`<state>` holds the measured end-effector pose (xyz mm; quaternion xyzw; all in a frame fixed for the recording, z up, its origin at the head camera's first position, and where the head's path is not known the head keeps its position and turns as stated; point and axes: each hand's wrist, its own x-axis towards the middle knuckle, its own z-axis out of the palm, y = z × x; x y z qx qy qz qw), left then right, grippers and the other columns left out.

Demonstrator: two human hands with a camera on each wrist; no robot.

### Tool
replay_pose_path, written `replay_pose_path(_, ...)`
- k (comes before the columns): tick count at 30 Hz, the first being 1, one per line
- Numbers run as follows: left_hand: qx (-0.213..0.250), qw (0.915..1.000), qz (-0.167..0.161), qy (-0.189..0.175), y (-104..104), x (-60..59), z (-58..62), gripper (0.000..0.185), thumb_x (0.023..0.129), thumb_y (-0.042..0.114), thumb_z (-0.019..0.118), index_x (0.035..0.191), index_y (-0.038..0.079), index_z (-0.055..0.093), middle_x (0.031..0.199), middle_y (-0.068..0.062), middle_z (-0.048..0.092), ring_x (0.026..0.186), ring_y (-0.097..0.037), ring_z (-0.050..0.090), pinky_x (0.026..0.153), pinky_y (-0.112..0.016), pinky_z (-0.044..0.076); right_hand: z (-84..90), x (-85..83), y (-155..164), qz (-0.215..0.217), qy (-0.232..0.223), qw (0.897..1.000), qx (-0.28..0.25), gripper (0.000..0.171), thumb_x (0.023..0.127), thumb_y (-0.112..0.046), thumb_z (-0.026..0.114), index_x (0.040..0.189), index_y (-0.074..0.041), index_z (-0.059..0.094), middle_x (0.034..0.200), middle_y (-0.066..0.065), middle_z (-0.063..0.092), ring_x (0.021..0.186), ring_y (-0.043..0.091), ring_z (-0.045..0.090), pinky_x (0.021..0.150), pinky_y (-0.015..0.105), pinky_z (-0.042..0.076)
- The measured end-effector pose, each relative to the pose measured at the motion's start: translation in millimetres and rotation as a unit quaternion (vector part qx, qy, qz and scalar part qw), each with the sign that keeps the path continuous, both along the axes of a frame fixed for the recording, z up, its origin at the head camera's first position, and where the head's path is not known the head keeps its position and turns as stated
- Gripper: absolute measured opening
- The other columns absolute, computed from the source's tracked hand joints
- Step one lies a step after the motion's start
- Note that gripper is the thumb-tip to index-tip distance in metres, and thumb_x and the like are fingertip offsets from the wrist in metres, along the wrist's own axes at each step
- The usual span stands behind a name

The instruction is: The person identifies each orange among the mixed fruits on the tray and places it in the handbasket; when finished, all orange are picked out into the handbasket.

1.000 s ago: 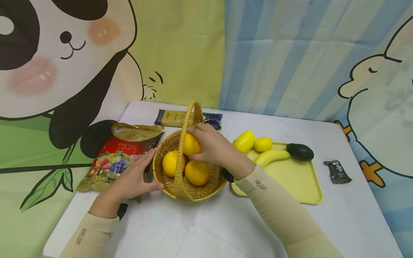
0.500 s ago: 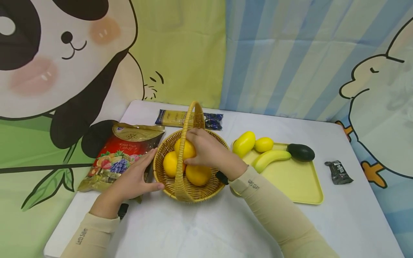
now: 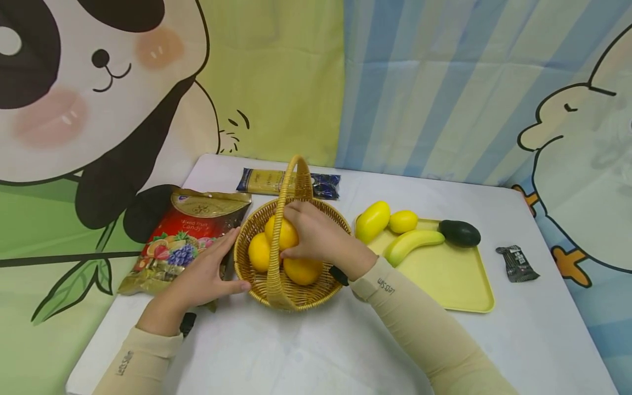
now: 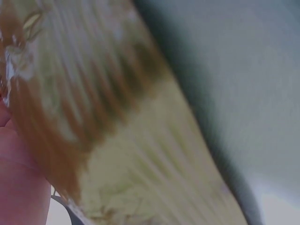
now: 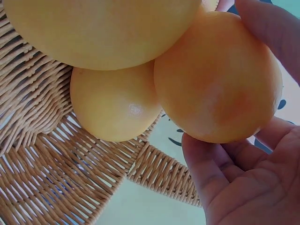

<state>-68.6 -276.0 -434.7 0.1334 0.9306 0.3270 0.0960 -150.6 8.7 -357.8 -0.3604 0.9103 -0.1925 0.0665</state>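
Inside a wicker basket (image 3: 321,295), my right hand (image 3: 318,233) grips an orange (image 5: 218,79) between thumb and fingers. The held orange sits against two other oranges, one to its left (image 3: 259,253) and one nearer the front (image 3: 302,272). The basket's arched handle (image 3: 273,274) crosses in front of them. My left hand (image 3: 209,271) lies along the basket's left side with its fingers stretched out and the thumb tip at the rim. That hand overlaps a red and gold candy bag (image 3: 195,222), whose gold foil (image 4: 140,140) fills much of the left wrist view.
Right of the basket lies a yellow tray (image 3: 451,285) with a banana (image 3: 415,244), a lemon (image 3: 403,221), a longer yellow fruit (image 3: 373,220) and a dark avocado-like fruit (image 3: 459,233). A small black packet (image 3: 518,264) is at the far right. Behind the basket lies a blue-and-yellow packet (image 3: 264,181).
My right hand has moved left and slightly down with the orange, which now rests among the other two. My left hand has stayed in place.
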Motion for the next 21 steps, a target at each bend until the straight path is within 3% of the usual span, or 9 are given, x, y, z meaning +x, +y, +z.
replay_pose_path(3, 0.000, 1.0000, -0.002, 0.002, 0.1, -0.2, -0.2, 0.124, 0.079, 0.060, 0.086, 0.170, 0.025, 0.009, 0.175, -0.015, 0.019, 0.158, -0.048, 0.023, 0.120, -0.077, 0.025, 0.5, 0.0, 0.9, 0.003, 0.007, 1.000, 0.009, 0.066, 0.074, -0.048, 0.094, 0.123, -0.015, 0.062, 0.135, 0.006, 0.062, 0.116, 0.022, 0.058, 0.104, 0.035, 0.054)
replay_pose_path(10, 0.005, 1.0000, -0.007, 0.003, -0.2, -2.4, -1.3, 0.124, 0.079, 0.058, 0.086, 0.170, 0.024, 0.009, 0.175, -0.016, 0.019, 0.159, -0.048, 0.022, 0.120, -0.077, 0.025, 17.7, -1.6, 9.5, -0.017, 0.005, 0.999, 0.032, 0.090, 0.082, -0.064, 0.081, 0.151, -0.014, 0.054, 0.157, 0.010, 0.050, 0.145, 0.027, 0.048, 0.122, 0.042, 0.043)
replay_pose_path(15, 0.003, 1.0000, -0.007, -0.001, -1.7, -3.9, 0.1, 0.124, 0.080, 0.058, 0.086, 0.170, 0.023, 0.009, 0.175, -0.016, 0.018, 0.158, -0.050, 0.022, 0.119, -0.078, 0.024, 27.3, -4.5, 16.6, -0.030, 0.005, 0.999, 0.026, 0.090, 0.088, -0.066, 0.074, 0.158, -0.017, 0.047, 0.160, 0.007, 0.048, 0.148, 0.028, 0.045, 0.124, 0.047, 0.041)
replay_pose_path(21, 0.001, 1.0000, -0.005, -0.008, -3.4, -3.8, 0.8, 0.124, 0.080, 0.058, 0.086, 0.170, 0.023, 0.008, 0.176, -0.016, 0.017, 0.158, -0.050, 0.022, 0.119, -0.079, 0.024, 18.0, -3.3, 24.4, -0.028, 0.005, 0.999, 0.018, 0.091, 0.087, -0.070, 0.073, 0.159, -0.020, 0.046, 0.160, 0.006, 0.048, 0.149, 0.027, 0.045, 0.125, 0.045, 0.039)
